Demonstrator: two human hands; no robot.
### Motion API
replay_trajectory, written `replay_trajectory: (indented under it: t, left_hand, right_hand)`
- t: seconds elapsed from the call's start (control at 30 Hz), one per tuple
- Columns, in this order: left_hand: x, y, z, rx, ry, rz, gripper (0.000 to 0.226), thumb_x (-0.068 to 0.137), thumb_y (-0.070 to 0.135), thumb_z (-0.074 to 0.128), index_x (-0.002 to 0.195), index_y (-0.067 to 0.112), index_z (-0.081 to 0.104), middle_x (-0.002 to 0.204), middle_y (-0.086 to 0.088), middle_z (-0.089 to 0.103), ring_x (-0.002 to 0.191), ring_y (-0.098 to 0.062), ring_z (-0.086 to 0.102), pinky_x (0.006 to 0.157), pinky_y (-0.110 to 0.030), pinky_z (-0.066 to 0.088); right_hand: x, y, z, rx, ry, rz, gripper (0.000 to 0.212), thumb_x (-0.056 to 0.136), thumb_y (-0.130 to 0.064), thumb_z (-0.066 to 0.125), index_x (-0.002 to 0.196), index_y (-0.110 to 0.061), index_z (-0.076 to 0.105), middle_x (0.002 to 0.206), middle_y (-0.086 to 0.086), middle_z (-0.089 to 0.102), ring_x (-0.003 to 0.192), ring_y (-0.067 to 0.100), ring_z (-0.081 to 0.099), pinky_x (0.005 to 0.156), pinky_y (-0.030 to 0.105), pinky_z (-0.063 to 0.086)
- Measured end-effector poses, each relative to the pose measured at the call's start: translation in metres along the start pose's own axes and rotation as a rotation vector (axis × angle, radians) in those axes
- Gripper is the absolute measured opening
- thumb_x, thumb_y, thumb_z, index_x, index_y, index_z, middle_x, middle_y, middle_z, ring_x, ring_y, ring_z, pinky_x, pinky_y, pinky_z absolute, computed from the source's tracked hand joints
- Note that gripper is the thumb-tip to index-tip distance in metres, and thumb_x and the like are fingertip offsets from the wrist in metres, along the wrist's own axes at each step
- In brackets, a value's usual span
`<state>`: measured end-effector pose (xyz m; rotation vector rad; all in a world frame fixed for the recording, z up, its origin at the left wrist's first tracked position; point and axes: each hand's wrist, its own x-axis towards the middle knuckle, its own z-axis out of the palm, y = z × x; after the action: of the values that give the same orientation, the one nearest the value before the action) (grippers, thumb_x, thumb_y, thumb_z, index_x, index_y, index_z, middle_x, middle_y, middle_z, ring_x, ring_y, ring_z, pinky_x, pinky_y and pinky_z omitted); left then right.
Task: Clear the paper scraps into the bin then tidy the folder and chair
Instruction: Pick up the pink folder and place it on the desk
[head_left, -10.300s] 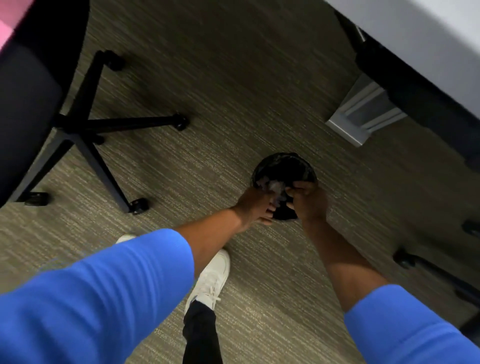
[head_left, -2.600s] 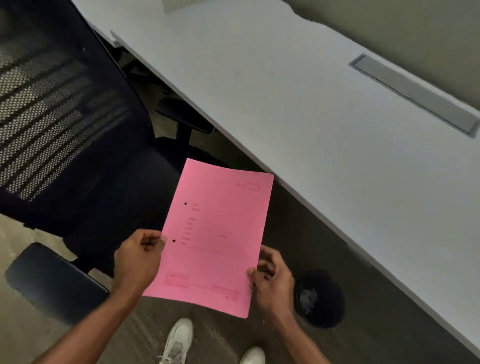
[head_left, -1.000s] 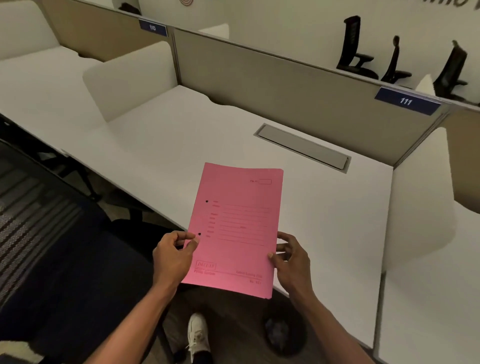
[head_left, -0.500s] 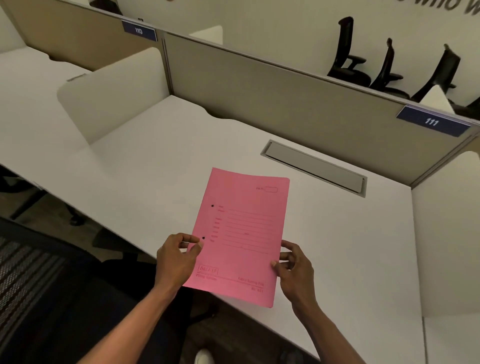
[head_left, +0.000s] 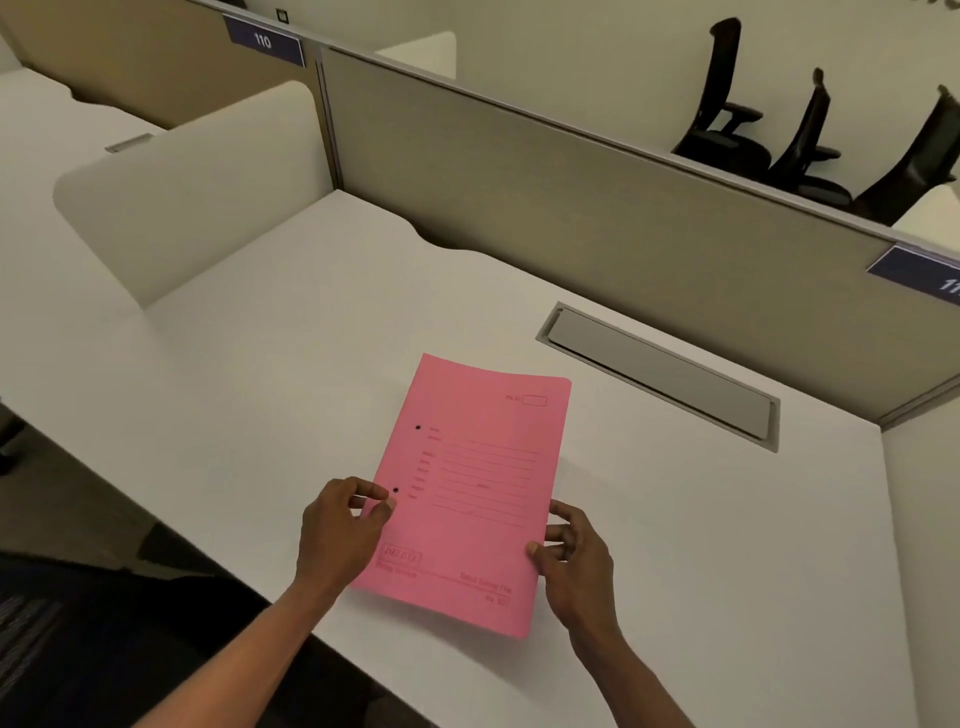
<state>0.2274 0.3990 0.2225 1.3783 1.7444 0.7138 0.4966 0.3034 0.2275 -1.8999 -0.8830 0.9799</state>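
Note:
A pink paper folder (head_left: 467, 493) hangs just over the white desk (head_left: 249, 374), near its front edge, printed face up. My left hand (head_left: 337, 535) pinches its left edge beside the lower punch hole. My right hand (head_left: 571, 556) holds the right edge near the bottom corner. Whether the folder touches the desktop I cannot tell. The dark seat of the office chair (head_left: 78, 649) fills the lower left, below the desk edge. The bin is out of sight.
A grey cable tray lid (head_left: 660, 374) is set into the desk behind the folder. A beige partition (head_left: 571, 197) closes the back, with white side dividers (head_left: 182, 197) on the left. Black chairs (head_left: 779, 135) stand beyond the partition.
Both hands have carried the folder from above the chair and floor forward over the desk and lowered it close to the surface. The bin has dropped out of view.

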Motion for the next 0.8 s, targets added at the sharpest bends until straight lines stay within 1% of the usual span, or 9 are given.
replay_trajectory:
  t: [0.07, 0.17, 0.27, 0.43, 0.5, 0.57, 0.63, 0.73, 0.8]
  left_hand:
    - [0.021, -0.001, 0.008, 0.023, -0.004, -0.012, 0.004, 0.094, 0.027, 0.078, 0.093, 0.026, 0.074, 0.114, 0.004, 0.071, 0.106, -0.017, 0.068, 0.085, -0.035, 0.054]
    - [0.050, 0.003, 0.019, 0.052, -0.009, -0.008, 0.005, 0.092, 0.025, 0.080, 0.093, 0.025, 0.074, 0.111, 0.003, 0.072, 0.104, -0.018, 0.070, 0.087, -0.036, 0.056]
    - [0.086, 0.015, 0.033, 0.097, -0.009, 0.013, 0.008, 0.090, 0.022, 0.082, 0.092, 0.024, 0.075, 0.108, 0.004, 0.074, 0.102, -0.020, 0.071, 0.092, -0.041, 0.059]
    - [0.150, 0.033, 0.053, 0.164, -0.001, 0.042, 0.011, 0.088, 0.022, 0.085, 0.094, 0.021, 0.076, 0.110, 0.002, 0.075, 0.102, -0.022, 0.071, 0.094, -0.042, 0.059]
    - [0.178, 0.039, 0.062, 0.196, 0.008, 0.066, 0.012, 0.087, 0.022, 0.085, 0.095, 0.020, 0.077, 0.111, 0.000, 0.074, 0.102, -0.023, 0.071, 0.093, -0.042, 0.058]
    - [0.206, 0.048, 0.068, 0.230, 0.016, 0.074, 0.012, 0.087, 0.022, 0.085, 0.096, 0.019, 0.077, 0.112, -0.002, 0.074, 0.102, -0.024, 0.071, 0.092, -0.039, 0.056]
    - [0.232, 0.057, 0.074, 0.255, 0.031, 0.085, 0.013, 0.086, 0.023, 0.085, 0.095, 0.019, 0.077, 0.113, -0.003, 0.074, 0.102, -0.024, 0.070, 0.089, -0.036, 0.052]
    - [0.269, 0.069, 0.080, 0.307, 0.032, 0.113, 0.015, 0.085, 0.023, 0.086, 0.096, 0.018, 0.078, 0.115, -0.004, 0.074, 0.103, -0.025, 0.071, 0.088, -0.034, 0.050]
    - [0.291, 0.077, 0.083, 0.344, 0.020, 0.126, 0.017, 0.085, 0.024, 0.086, 0.098, 0.016, 0.079, 0.118, -0.006, 0.074, 0.107, -0.027, 0.071, 0.093, -0.037, 0.052]
  right_hand:
    - [0.024, 0.001, 0.007, -0.016, -0.014, 0.009, 0.054, 0.088, -0.002, 0.072, 0.125, -0.040, 0.063, 0.092, -0.010, 0.080, 0.080, 0.011, 0.075, 0.075, 0.035, 0.063]
    - [0.058, 0.001, 0.017, -0.044, -0.032, 0.041, 0.058, 0.085, -0.001, 0.076, 0.129, -0.036, 0.063, 0.094, -0.007, 0.079, 0.079, 0.011, 0.075, 0.080, 0.041, 0.064]
    - [0.099, -0.002, 0.026, -0.062, -0.041, 0.063, 0.062, 0.083, 0.000, 0.078, 0.131, -0.036, 0.061, 0.096, -0.006, 0.077, 0.078, 0.009, 0.073, 0.082, 0.042, 0.064]
    - [0.164, -0.012, 0.040, -0.052, -0.043, 0.090, 0.063, 0.083, 0.001, 0.080, 0.136, -0.028, 0.061, 0.095, -0.007, 0.077, 0.085, 0.012, 0.075, 0.090, 0.044, 0.062]
    - [0.190, -0.017, 0.046, -0.061, -0.045, 0.089, 0.062, 0.082, 0.000, 0.082, 0.135, -0.027, 0.063, 0.094, -0.009, 0.077, 0.084, 0.009, 0.074, 0.088, 0.037, 0.062]
    - [0.215, -0.024, 0.051, -0.075, -0.042, 0.075, 0.061, 0.081, -0.002, 0.084, 0.132, -0.028, 0.065, 0.094, -0.012, 0.077, 0.081, 0.006, 0.074, 0.080, 0.023, 0.059]
    - [0.238, -0.030, 0.056, -0.096, -0.035, 0.047, 0.057, 0.080, -0.004, 0.087, 0.127, -0.030, 0.069, 0.091, -0.012, 0.075, 0.076, 0.007, 0.071, 0.073, 0.017, 0.056]
    - [0.271, -0.041, 0.064, -0.153, -0.025, -0.008, 0.045, 0.080, -0.007, 0.087, 0.118, -0.027, 0.074, 0.091, -0.008, 0.073, 0.074, 0.009, 0.069, 0.074, 0.026, 0.060]
    - [0.290, -0.047, 0.070, -0.213, 0.001, -0.041, 0.033, 0.081, -0.011, 0.087, 0.109, -0.024, 0.074, 0.092, -0.004, 0.070, 0.076, 0.012, 0.069, 0.077, 0.031, 0.059]
